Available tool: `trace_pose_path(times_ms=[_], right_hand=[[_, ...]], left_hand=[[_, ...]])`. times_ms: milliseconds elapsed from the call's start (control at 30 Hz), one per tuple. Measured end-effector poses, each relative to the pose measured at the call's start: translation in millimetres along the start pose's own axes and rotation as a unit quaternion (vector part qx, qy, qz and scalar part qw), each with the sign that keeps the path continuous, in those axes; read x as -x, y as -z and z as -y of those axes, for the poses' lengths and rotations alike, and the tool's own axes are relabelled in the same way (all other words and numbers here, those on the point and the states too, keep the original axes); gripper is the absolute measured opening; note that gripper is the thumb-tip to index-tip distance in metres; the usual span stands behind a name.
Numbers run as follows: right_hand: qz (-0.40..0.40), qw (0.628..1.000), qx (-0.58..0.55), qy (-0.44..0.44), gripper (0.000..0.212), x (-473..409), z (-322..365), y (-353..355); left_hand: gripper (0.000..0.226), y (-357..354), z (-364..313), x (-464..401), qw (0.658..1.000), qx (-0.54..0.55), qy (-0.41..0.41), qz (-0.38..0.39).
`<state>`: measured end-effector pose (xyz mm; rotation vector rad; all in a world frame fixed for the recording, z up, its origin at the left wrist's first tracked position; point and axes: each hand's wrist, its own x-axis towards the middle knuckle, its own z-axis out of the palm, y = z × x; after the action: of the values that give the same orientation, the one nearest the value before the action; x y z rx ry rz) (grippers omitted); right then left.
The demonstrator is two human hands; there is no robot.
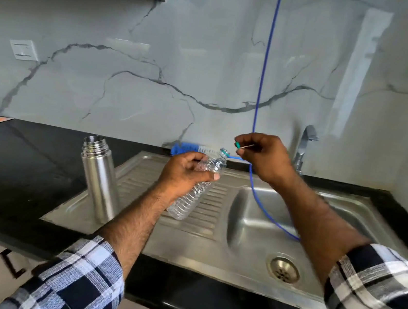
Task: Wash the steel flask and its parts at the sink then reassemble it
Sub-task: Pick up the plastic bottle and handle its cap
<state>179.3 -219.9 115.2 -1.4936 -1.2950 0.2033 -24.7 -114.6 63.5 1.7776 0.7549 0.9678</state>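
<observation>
— Green cap [237,145], pinched at the right hand's [264,158] fingertips, held just above and beside the open neck of a clear plastic bottle [198,186]. Some thin pale sliver sticks out of the same pinch; can't tell what.

— Left hand?

— Left hand [187,171] fingers wrapped round the bottle's upper body, bottle tilted, base low over the ribbed drainboard [205,220].

— And the steel flask?

— Steel flask [100,176] upright, uncapped, threads bare, at the drainboard's left edge against the black counter [26,167]. Neither hand near it. Its lid isn't in view.

— Risks?

— Blue cord [263,85] hangs down between the hands and trails into the sink basin [260,227]; the right forearm could snag it. Loose cap could drop toward the drain [284,268]. Flask stands near the left elbow's path; a sweep back might topple it. Blue brush [185,149] lies by the wall, tap [303,150] shut off, so washing looks barely begun.
</observation>
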Motion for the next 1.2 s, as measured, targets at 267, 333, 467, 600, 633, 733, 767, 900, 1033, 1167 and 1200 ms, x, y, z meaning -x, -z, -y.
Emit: trace_pose_path(times_ms=[267, 333, 467, 600, 633, 733, 767, 900, 1033, 1167, 1200], right_hand=[[0.054, 0.993, 0.106, -0.006, 0.023, 20.5, -1.7, 53.1], [0.063, 0.990, 0.129, -0.003, 0.026, 20.5, -5.6, 59.2], [0.080, 0.985, 0.155, 0.012, 0.026, 20.2, -7.4, 63.8], [0.087, 0.976, 0.197, 0.003, 0.015, 18.3, -5.3, 60.8], [0.082, 0.974, 0.213, 0.000, 0.026, 17.8, -4.4, 59.6], [0.053, 0.968, 0.243, -0.017, 0.062, 20.1, 3.2, 49.6], [0.045, 0.965, 0.255, -0.026, 0.064, 20.5, 5.0, 44.0], [0.022, 0.950, 0.304, -0.066, 0.065, 21.2, 11.4, 24.1], [0.004, 0.965, 0.243, -0.095, 0.070, 14.1, 14.1, 1.6], [0.052, 0.995, -0.035, -0.083, 0.040, 5.8, 7.9, -18.9], [0.087, 0.991, -0.056, -0.082, 0.023, 4.2, 6.6, -23.7]], left_hand=[[0.054, -44.7, -23.6, 2.0, 0.997, -0.011, -0.028, 0.072], [0.058, -50.0, -22.0, 1.0, 0.996, -0.024, -0.035, 0.073], [0.064, -53.5, -19.2, -0.6, 0.995, -0.041, -0.045, 0.072], [0.065, -53.2, -20.8, -0.4, 0.996, -0.042, -0.060, 0.054], [0.064, -53.6, -21.5, 0.3, 0.996, -0.044, -0.066, 0.048], [0.064, -52.6, -22.2, 3.7, 0.994, -0.056, -0.090, 0.026], [0.064, -51.2, -20.6, 4.0, 0.993, -0.065, -0.100, 0.017], [0.063, -46.0, -15.8, 9.1, 0.985, -0.107, -0.134, -0.007], [0.065, -34.8, -7.2, 15.0, 0.987, -0.103, -0.119, -0.036], [0.054, -12.1, -19.1, 8.0, 0.993, 0.057, -0.012, -0.098], [0.053, -4.3, -24.3, 4.2, 0.989, 0.099, 0.006, -0.110]])
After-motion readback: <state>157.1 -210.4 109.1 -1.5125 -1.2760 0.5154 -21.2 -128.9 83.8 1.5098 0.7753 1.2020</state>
